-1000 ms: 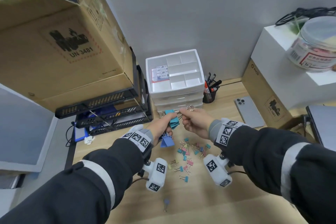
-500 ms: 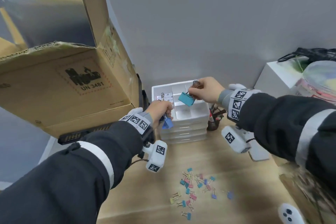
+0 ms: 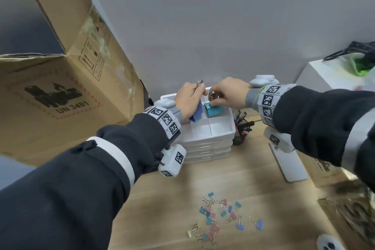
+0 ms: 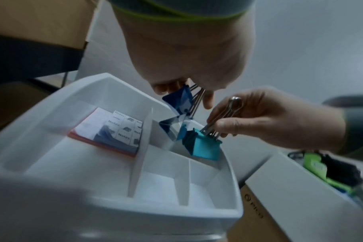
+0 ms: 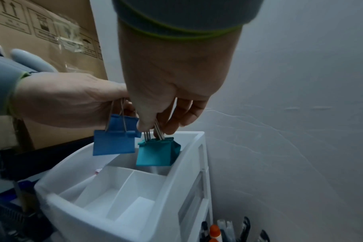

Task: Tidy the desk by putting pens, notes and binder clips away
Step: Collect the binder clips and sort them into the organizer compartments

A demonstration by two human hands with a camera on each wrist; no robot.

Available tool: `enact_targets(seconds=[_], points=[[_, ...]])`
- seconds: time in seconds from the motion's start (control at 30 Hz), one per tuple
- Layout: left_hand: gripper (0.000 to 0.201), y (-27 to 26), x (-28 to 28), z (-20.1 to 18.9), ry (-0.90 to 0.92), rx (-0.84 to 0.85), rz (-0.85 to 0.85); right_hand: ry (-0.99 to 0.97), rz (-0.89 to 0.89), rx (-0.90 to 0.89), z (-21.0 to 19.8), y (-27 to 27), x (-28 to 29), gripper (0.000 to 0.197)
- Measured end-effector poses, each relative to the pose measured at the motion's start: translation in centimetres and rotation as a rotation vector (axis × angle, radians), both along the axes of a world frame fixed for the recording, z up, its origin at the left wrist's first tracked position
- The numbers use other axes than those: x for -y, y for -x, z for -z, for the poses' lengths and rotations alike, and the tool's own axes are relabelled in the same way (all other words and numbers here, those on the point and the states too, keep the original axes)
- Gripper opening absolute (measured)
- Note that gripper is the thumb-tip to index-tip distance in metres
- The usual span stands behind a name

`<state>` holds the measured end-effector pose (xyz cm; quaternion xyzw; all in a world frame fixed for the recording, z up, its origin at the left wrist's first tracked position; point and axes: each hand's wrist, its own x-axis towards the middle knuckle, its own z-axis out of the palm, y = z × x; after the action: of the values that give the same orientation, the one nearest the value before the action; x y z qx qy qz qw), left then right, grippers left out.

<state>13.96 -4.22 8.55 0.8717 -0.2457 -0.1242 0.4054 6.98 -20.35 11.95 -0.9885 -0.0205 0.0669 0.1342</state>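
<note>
My right hand pinches the wire handles of a bunch of large teal binder clips, whose bodies hang down into the back right compartment of the white drawer organizer's top tray. My left hand grips the handles of large blue binder clips, which dangle just left of the teal ones over the tray. In the left wrist view, a pad of sticky notes lies in the tray's left compartment. Several small coloured binder clips lie scattered on the wooden desk in front.
A big cardboard box leans close on the left of the organizer. A black cup of pens stands to its right, with a phone lying beyond. A white box sits at the far right.
Both hands moved up from the desk to the organizer. My right hand lowered the teal clips into the back compartment; my left brought the blue clips over the tray beside them.
</note>
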Motion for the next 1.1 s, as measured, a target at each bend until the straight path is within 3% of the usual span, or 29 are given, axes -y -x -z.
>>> enact_targets(seconds=[0.2, 0.33, 0.53, 0.8, 1.1], points=[[0.038, -0.6, 0.5, 0.6, -0.162, 0.207, 0.237, 0.046, -0.050, 0.060, 1.2, 0.6, 0.8, 0.029], [0.072, -0.4, 0.7, 0.7, -0.126, 0.228, 0.242, 0.032, 0.013, 0.083, 2.3, 0.9, 1.1, 0.036], [0.055, -0.7, 0.9, 0.7, -0.154, 0.291, 0.210, 0.031, 0.074, 0.055, 3.5, 0.6, 1.0, 0.035], [0.069, -1.0, 0.3, 1.6, -0.134, 0.269, 0.185, 0.025, 0.135, 0.030, 5.7, 0.5, 1.4, 0.033], [0.046, -0.8, -0.1, 1.9, -0.158, 0.300, 0.288, -0.037, 0.163, 0.029, 6.5, 0.4, 1.4, 0.036]])
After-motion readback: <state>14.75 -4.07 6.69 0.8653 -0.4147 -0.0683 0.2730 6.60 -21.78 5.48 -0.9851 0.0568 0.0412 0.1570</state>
